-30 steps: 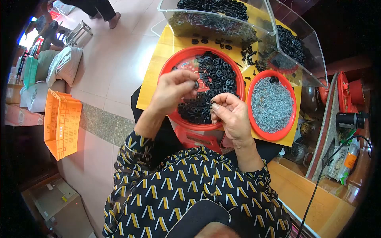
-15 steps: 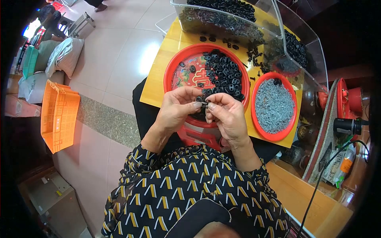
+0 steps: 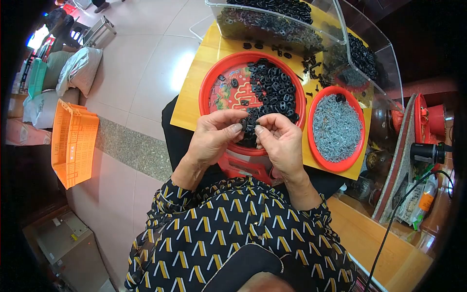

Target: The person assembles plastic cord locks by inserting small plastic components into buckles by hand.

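My left hand (image 3: 212, 137) and my right hand (image 3: 281, 145) are over the near rim of a round red tray (image 3: 205, 87), a small gap between their fingertips. Thumb and forefinger of my left hand pinch what looks like a small black plastic piece (image 3: 243, 121). The fingers of my right hand are pinched together too; what they hold is too small to make out. Many black plastic pieces with two holes (image 3: 279, 87) fill the tray's right side, resembling cord-lock parts. To the right, a smaller red tray (image 3: 311, 141) holds a heap of small silvery metal pieces (image 3: 337, 129).
Clear plastic bins (image 3: 272, 24) full of black parts stand at the back of the yellow table (image 3: 187, 109). Loose black parts (image 3: 314, 68) lie before them. An orange basket (image 3: 75, 143) and sacks (image 3: 80, 70) are on the floor at left. A black cable (image 3: 389, 228) hangs at right.
My hands, whose fingertips met over one small piece, have moved slightly apart. The trays and bins stay in place; the view has shifted a little.
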`<state>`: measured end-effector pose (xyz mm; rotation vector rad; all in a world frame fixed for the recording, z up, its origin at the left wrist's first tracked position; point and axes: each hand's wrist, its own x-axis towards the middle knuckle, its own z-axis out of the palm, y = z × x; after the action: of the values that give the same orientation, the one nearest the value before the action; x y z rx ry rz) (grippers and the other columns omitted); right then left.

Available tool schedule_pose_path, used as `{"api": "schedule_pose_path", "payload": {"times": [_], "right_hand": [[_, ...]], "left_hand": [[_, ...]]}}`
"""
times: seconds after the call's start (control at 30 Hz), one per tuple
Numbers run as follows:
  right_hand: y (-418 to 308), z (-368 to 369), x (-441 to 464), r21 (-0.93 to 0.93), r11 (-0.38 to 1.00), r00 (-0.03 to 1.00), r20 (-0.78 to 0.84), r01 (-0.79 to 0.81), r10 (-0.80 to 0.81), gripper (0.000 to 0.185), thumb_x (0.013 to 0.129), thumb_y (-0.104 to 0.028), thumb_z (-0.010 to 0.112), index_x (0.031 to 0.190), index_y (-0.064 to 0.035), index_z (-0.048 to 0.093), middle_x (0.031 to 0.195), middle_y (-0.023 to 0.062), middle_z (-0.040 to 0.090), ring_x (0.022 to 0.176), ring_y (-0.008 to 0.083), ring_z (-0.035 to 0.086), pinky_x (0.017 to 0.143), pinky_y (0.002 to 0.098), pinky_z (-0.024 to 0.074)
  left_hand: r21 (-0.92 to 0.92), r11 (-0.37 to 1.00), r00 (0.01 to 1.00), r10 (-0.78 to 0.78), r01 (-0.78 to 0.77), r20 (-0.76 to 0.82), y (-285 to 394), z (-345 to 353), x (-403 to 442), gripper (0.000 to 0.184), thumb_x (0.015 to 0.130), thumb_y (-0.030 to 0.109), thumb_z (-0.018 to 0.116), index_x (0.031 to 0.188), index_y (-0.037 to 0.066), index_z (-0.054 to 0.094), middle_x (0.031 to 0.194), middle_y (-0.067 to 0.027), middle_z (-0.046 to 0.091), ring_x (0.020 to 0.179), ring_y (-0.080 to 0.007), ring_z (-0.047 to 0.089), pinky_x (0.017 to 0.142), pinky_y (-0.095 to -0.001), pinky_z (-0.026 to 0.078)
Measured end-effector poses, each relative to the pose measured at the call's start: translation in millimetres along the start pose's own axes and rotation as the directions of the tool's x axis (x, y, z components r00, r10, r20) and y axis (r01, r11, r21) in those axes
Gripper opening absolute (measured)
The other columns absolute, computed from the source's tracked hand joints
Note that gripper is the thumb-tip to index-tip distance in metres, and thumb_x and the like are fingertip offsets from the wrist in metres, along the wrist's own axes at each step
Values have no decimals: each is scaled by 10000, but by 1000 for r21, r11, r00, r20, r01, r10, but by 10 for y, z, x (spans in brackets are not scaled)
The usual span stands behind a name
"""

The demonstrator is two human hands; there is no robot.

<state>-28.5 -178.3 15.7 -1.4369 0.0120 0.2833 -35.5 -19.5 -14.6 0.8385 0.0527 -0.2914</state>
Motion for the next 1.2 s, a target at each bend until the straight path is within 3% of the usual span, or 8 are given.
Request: {"api": "schedule_pose_path", "payload": {"times": [0.7,1.2], "right_hand": [[31,2,18,-135,991,1000,-4,-10,9,66,760,-16,573,821,4,557,676,-30,528,581,11,456,502,165,369],[23,24,39,-45,998,999,5,-43,43,59,773,-18,563,823,4,543,650,-12,526,534,23,476,463,168,387]], "left_hand": [[215,977,1000,14,-8,-25,33,59,-21,256,786,18,582,1036,-30,552,856,-51,583,732,-95,537,665,-215,449],[301,952,998,60,-61,11,-17,49,-23,292,799,46,584,1080,-18,539,853,-33,594,723,-70,547,656,-196,465]]}}
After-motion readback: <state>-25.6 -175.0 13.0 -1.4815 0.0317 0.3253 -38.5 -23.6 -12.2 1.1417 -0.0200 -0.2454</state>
